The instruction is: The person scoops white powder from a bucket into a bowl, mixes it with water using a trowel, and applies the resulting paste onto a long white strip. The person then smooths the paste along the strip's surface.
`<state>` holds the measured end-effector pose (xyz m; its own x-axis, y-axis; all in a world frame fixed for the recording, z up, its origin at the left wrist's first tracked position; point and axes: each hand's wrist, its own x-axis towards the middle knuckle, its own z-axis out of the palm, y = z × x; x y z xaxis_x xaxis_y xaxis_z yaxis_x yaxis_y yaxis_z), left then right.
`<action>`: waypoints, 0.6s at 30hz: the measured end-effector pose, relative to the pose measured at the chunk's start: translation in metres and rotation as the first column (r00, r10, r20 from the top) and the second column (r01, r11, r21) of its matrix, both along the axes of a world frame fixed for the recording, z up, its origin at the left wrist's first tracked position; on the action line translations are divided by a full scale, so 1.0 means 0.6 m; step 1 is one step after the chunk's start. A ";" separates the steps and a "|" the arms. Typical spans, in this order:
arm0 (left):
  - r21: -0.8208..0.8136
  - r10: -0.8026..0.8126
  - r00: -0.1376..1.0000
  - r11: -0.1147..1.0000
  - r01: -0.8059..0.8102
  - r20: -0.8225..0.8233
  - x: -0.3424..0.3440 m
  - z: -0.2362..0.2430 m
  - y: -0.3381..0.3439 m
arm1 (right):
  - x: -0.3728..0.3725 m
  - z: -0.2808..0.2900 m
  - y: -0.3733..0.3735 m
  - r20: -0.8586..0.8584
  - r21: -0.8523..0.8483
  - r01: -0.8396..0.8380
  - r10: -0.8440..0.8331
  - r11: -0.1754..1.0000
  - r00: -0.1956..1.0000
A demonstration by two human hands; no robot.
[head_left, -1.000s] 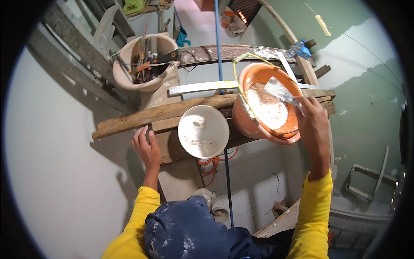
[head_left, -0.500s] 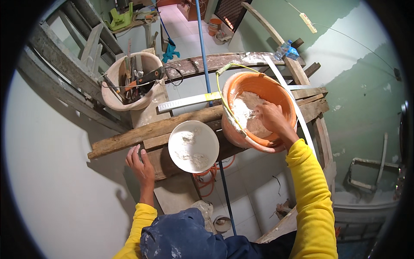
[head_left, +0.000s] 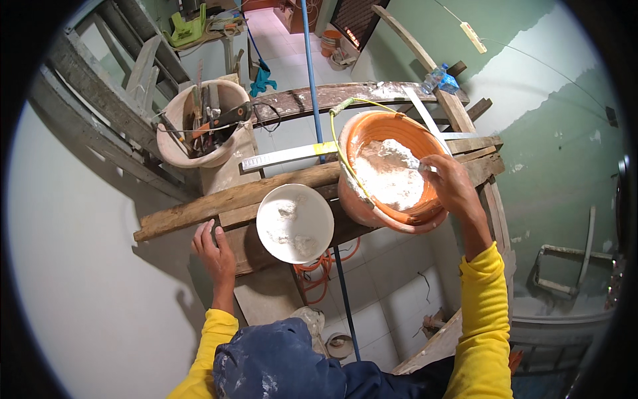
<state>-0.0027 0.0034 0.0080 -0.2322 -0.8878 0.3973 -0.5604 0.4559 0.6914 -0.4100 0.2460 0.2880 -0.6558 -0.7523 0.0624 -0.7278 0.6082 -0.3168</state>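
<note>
Planks (head_left: 179,211) bear the orange bucket (head_left: 355,205), likely heavy and best lifted by its handle (head_left: 343,105), where the right hand (head_left: 454,183) clamps a scraper (head_left: 426,167) over powder (head_left: 393,183), the left hand (head_left: 216,258) beside them loosely spread.

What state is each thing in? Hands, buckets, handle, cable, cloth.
Right hand: closed on a tool, mostly hidden
Left hand: empty, fingers loosely bent, beside the planks
Orange bucket: open, part filled with pale powdery material
Bucket handle: tipped to the left
White bucket: open, some pale residue inside
Tool bucket: open, full of tools
Orange cable: loosely looped
Teal cloth: bunched, hanging
</note>
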 end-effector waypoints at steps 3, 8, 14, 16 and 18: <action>-0.025 0.008 1.000 1.000 -0.008 0.019 0.007 -0.006 -0.005 | 0.036 0.037 0.006 -0.057 -0.055 -0.095 0.092 0.994 0.994; -0.037 0.005 1.000 0.999 -0.005 -0.009 0.005 -0.012 -0.010 | 0.150 0.072 -0.009 -0.072 -0.056 -0.135 0.131 0.989 0.989; -0.008 0.023 1.000 1.000 -0.024 -0.017 0.014 -0.006 -0.002 | 0.296 0.022 -0.044 0.034 -0.037 -0.216 0.217 0.976 0.976; 0.000 0.027 0.999 1.000 -0.027 -0.035 0.004 -0.003 -0.001 | 0.312 -0.021 -0.048 -0.027 0.025 -0.298 0.299 0.954 0.954; 0.014 0.021 0.999 1.000 -0.020 -0.044 -0.001 0.001 -0.001 | 0.318 -0.080 -0.050 0.015 0.059 -0.284 0.284 0.957 0.959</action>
